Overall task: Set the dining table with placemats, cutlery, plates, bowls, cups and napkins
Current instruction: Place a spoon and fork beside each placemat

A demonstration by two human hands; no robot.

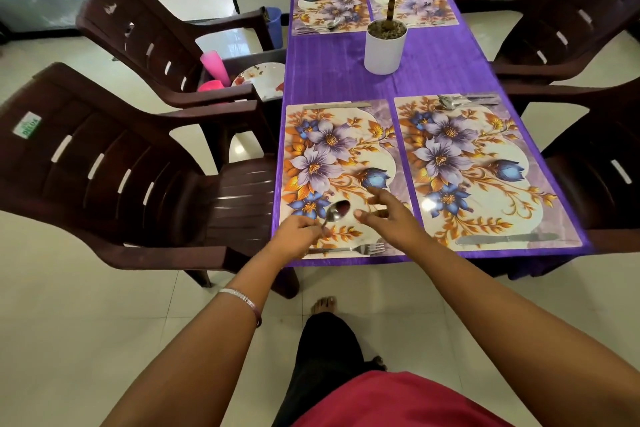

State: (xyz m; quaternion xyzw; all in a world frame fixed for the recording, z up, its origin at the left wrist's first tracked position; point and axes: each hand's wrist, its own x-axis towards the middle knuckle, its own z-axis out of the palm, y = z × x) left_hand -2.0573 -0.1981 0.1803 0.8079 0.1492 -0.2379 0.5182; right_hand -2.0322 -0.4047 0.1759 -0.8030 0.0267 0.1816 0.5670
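My left hand pinches the handle of a steel spoon, its bowl raised over the near left floral placemat. My right hand hovers beside the spoon with fingers spread and holds nothing. A fork lies along that placemat's near edge and a knife along its far edge. The near right placemat carries a knife at the near edge and a fork with a spoon at the far edge. Two far placemats also hold cutlery.
A white pot with a plant stands mid-table on the purple cloth. Brown plastic chairs flank both sides. On the far left chair's seat sit floral plates and pink cups. My foot is near the table's end.
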